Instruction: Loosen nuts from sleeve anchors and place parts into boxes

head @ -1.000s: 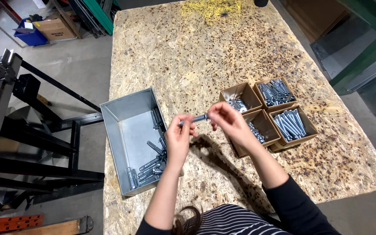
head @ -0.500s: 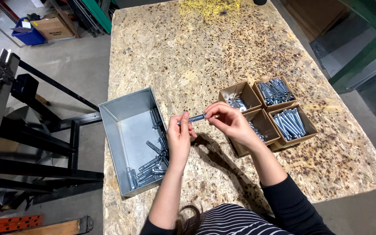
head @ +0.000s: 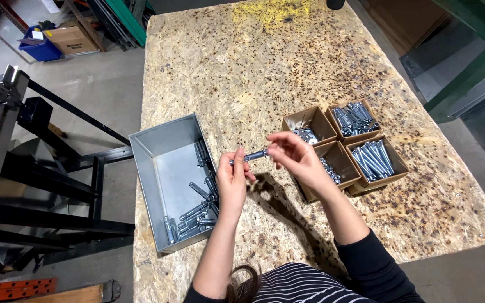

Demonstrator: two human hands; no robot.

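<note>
1. Hands meet over a speckled chipboard counter [head: 242, 73]: the left hand [head: 232, 178] and the right hand [head: 293, 157] pinch opposite ends of one silver metal anchor bolt [head: 252, 156], held level in the air between them.
2. Left fingers are clamped on the bolt's end at 9 o'clock, the right fingertips on the end at 3 o'clock; the short middle of the shank shows between the two grips.
3. Just beside the left hand, at 9 o'clock of it, sits an open grey sheet-metal bin [head: 158, 146] at the counter's edge, with a loose heap of similar bolts [head: 195, 213] along its right wall and near corner.
4. At 3 o'clock of the hands stand four small brown cardboard boxes in a block of two by two: the far left box [head: 309, 124] holds flat washers, the far right box [head: 353, 118] short silver sleeves, the near left box [head: 332, 165] small fittings partly hidden behind the right hand, the near right box [head: 376, 160] long silver bolts.
5. Beyond the counter at 9 o'clock stands a black steel frame [head: 40, 168] on a grey concrete floor [head: 102, 84]; at 6 o'clock a striped top and a black sleeve [head: 371, 269] edge the shot.
</note>
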